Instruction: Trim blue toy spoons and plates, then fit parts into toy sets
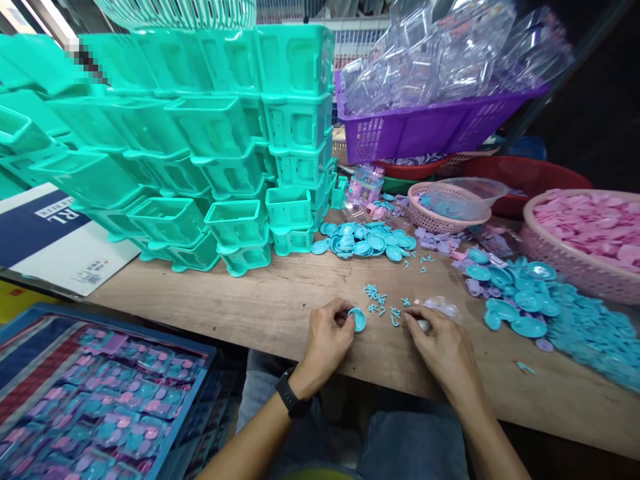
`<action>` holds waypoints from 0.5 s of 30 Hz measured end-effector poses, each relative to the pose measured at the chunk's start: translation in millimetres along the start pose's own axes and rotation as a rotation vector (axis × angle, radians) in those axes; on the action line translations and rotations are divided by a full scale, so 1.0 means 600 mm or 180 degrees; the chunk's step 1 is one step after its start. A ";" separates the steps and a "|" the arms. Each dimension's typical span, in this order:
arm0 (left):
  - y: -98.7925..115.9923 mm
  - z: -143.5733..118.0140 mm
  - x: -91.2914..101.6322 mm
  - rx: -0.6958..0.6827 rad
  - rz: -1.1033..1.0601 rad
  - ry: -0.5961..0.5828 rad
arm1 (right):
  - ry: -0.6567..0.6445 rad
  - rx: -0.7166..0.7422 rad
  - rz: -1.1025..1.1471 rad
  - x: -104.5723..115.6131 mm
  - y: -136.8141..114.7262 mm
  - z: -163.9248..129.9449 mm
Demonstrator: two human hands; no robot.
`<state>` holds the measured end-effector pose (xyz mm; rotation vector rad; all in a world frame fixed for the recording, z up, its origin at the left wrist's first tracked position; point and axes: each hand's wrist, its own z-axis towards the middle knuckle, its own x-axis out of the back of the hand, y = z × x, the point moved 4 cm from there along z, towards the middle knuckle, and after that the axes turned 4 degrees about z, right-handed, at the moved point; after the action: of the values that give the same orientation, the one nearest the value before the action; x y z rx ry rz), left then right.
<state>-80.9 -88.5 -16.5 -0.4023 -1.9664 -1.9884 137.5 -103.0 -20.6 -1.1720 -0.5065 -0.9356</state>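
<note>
Now left hand (325,340) pinches a blue disc (358,320); right hand (440,347) closes on a clear piece (443,308).

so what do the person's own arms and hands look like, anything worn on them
Both forearms are bare, no sleeves showing. The left hand has a black smartwatch on a black band at the wrist. The right hand wears nothing; no gloves or rings visible on either.

Both hands held low and close together, forearms angled inward

The left hand (327,340) is curled, fingers pinched shut, a dark watch worn at the wrist; the right hand (440,343) is turned palm-down, fingertips drawn together toward the left
</note>
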 end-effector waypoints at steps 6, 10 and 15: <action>0.002 -0.001 -0.003 0.0019 0.0057 -0.0052 | -0.0039 -0.0003 -0.0112 -0.001 -0.007 0.001; 0.002 -0.002 -0.005 0.0025 0.0028 -0.0044 | -0.0220 0.0239 -0.0132 -0.010 -0.022 -0.001; 0.004 -0.004 -0.009 0.0021 -0.0016 -0.0108 | -0.0458 0.0170 -0.0630 -0.032 -0.024 -0.002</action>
<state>-75.1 -90.9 -16.3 -0.4324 -1.9958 -1.9902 114.8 -98.5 -27.7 -1.1605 -0.7703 -1.0042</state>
